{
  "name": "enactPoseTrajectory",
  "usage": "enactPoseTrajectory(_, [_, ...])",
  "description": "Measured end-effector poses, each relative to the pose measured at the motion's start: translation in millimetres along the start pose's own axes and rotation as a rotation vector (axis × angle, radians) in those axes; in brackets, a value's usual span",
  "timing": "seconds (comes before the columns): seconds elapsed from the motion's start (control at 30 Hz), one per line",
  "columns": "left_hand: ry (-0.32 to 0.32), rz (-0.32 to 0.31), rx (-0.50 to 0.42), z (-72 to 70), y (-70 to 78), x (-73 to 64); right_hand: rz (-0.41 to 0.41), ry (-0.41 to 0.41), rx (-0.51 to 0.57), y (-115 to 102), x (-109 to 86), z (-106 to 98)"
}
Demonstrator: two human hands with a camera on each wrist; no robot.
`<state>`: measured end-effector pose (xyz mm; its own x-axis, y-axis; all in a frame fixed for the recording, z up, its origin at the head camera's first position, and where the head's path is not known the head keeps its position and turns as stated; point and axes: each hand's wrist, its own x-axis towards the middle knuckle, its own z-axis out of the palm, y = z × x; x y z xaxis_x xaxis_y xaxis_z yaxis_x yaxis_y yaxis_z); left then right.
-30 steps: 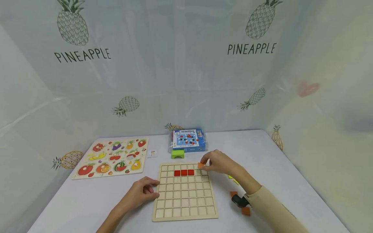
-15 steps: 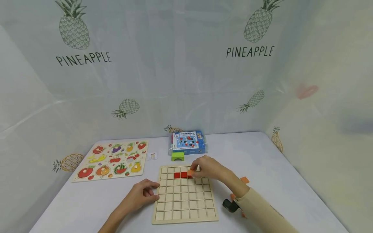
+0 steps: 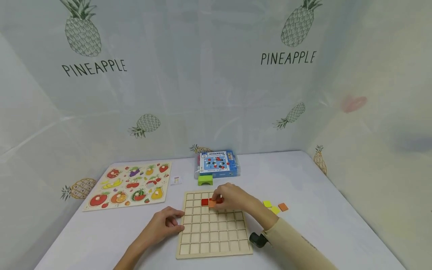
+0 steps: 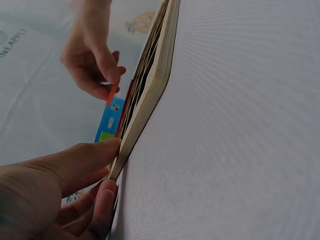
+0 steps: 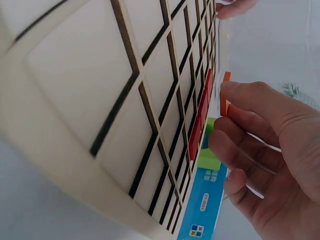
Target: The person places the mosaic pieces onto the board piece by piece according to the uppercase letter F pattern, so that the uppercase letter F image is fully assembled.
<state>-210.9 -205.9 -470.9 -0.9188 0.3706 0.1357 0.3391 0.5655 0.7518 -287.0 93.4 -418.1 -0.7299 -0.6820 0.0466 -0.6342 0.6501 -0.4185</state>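
In the head view, a pale wooden grid board (image 3: pixel 214 257) lies on the table, red square tiles (image 3: pixel 204 202) in its second row from the far side. My right hand (image 3: pixel 233 197) pinches an orange square tile (image 3: pixel 212 203) between thumb and fingertips above that row, partly covering the red tiles. Seen from the right wrist, the orange tile (image 5: pixel 226 94) is on edge and apart from the board. My left hand (image 3: pixel 163 223) rests at the board's left edge, thumb and index finger touching it at separate spots; its other fingers bend inward.
Loose yellow tiles (image 3: pixel 275 210) and an orange tile (image 3: pixel 283 206) lie right of the board. A green arch block (image 3: pixel 205 180) and a blue box (image 3: pixel 218 165) stand behind it. A fruit puzzle board (image 3: pixel 128 185) and a small card (image 3: pixel 176 180) are to the left.
My right hand has moved left across the board with the orange tile, from near its far right corner to over the red row. My left hand has stayed at the edge.
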Motion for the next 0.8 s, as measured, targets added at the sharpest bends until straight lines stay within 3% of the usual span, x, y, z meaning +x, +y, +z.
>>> enactPoseTrajectory(0.37, [-0.003,0.001,0.016,-1.4,0.6,2.3,-0.032,-0.024,-0.038,-12,10.0,9])
enactPoseTrajectory(0.8, [0.009,0.034,0.009,-0.6,-0.9,1.6,-0.006,-0.035,-0.101,-20,16.4,18])
